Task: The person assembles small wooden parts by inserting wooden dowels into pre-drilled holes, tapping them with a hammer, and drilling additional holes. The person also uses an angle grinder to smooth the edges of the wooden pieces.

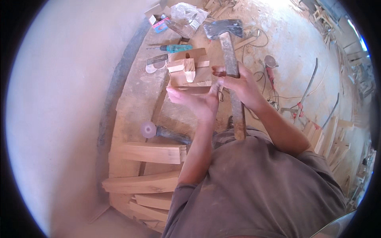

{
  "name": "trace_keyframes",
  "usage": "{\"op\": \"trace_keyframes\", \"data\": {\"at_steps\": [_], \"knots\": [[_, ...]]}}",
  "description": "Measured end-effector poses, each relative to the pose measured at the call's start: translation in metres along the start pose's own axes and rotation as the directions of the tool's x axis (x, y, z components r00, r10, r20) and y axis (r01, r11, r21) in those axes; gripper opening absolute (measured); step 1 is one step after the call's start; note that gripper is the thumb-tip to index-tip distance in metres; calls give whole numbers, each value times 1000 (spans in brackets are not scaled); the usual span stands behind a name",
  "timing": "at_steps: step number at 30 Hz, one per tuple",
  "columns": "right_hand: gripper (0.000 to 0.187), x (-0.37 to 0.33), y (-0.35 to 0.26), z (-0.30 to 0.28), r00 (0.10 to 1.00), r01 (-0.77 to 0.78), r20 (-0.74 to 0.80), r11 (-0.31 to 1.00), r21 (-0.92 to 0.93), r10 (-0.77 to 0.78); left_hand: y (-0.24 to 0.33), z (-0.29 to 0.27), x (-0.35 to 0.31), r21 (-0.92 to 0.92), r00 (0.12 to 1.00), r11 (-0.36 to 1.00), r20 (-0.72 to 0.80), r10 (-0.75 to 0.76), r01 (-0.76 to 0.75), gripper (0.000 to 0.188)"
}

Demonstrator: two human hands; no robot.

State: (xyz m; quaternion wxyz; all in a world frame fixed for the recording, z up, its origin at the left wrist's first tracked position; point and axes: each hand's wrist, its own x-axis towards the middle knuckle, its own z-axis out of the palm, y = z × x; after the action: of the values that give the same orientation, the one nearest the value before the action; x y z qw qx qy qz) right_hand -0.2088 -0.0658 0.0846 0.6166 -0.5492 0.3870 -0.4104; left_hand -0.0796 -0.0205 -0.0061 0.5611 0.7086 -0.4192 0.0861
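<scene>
My right hand (247, 85) is wrapped round the wooden handle of an axe (228, 49), whose dark metal head points away from me while the handle's end hangs near my shirt. Close beside it, my left hand (197, 104) has its fingers stretched left and its thumb apart, close to the right hand's fingers. It lies along the near edge of a pale wooden workpiece (202, 77), built of a flat board with blocks on top; whether it touches the wood I cannot tell. A hole shows in the upright piece behind.
A teal power drill (178, 48) lies beyond the wood, near a plastic bag (188, 18) and a small box (160, 24). An angle grinder (174, 134) lies near left, above stacked timber (143, 183). A red grinder (270, 73) and cords lie on the right floor.
</scene>
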Motion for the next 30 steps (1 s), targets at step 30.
{"op": "trace_keyframes", "data": {"at_steps": [30], "knots": [[40, 16, 19, 15, 996, -82, 53, 960, 267, 70, -53, -69, 86, -371, 807, 902, 589, 43, 223, 142]]}}
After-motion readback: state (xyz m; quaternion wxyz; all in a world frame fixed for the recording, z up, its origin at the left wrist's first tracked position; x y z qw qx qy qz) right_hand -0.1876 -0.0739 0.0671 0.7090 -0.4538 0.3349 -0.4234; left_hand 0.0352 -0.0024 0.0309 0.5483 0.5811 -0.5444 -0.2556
